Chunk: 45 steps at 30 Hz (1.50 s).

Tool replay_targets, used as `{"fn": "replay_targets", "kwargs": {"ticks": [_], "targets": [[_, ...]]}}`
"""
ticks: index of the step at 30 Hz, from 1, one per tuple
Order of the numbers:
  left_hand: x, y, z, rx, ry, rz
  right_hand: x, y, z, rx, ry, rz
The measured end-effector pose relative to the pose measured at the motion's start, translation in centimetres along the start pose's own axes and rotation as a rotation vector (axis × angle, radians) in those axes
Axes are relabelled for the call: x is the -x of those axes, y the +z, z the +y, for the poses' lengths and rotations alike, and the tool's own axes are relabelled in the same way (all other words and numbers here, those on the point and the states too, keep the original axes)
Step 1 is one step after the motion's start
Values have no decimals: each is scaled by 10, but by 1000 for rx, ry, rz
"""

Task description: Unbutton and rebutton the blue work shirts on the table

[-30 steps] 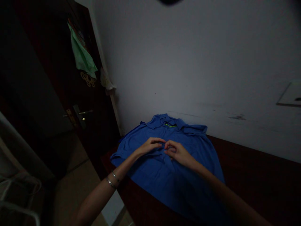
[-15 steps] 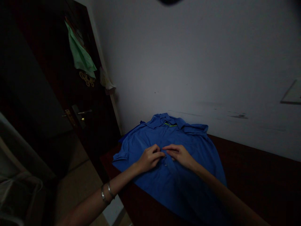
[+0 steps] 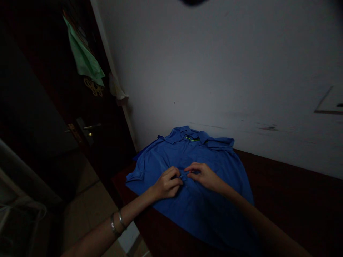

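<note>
A blue collared shirt (image 3: 219,210) lies spread on a dark red-brown table, its collar toward the wall and a yellow-green strip inside the neck. My left hand (image 3: 168,182) is closed, fingers curled on the shirt's front near its middle. Just to its right, my right hand (image 3: 202,175) pinches the cloth between thumb and fingers. A small gathered fold of fabric shows between the two hands. Dim light hides any button there. Two silver bracelets circle my left wrist.
The table (image 3: 284,185) meets a pale wall (image 3: 214,71) with dark scuffs. At left stands a dark door (image 3: 107,121) with a metal handle and a hanging green cloth (image 3: 84,59). A white rack (image 3: 24,207) is at lower left. A switch plate (image 3: 332,100) sits on the right wall.
My left hand has drawn back and curled from a flatter pose, its fingers now gripping the cloth. My right hand stays near the same spot, pinching. The view has shifted slightly.
</note>
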State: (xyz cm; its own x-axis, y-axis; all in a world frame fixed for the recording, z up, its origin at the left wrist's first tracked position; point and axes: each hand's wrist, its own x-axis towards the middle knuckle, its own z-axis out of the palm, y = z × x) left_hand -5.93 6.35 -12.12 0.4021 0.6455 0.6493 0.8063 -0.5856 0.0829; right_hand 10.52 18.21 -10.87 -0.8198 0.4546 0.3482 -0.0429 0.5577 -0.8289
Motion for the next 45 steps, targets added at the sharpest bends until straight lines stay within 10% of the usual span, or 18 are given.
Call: {"fn": "replay_targets", "kwargs": {"ticks": [4, 12, 20, 24, 30, 45], "targets": [[-2, -2, 10, 229, -198, 33, 1, -2, -6, 60, -35, 48], [-19, -1, 12, 1087, -1242, 67, 10, 20, -13, 111, -190, 43], [-12, -8, 13, 1090, -1281, -38, 14, 23, -17, 53, -228, -67], [-10, -7, 12, 1037, -1282, -10, 11, 20, -8, 17, -75, 106], [-10, -3, 6, 988, -1246, -46, 10, 29, 5, -77, 102, 10], [-9, 14, 5, 1000, -1108, 288, 5, 48, 2, -356, 416, 38]]}}
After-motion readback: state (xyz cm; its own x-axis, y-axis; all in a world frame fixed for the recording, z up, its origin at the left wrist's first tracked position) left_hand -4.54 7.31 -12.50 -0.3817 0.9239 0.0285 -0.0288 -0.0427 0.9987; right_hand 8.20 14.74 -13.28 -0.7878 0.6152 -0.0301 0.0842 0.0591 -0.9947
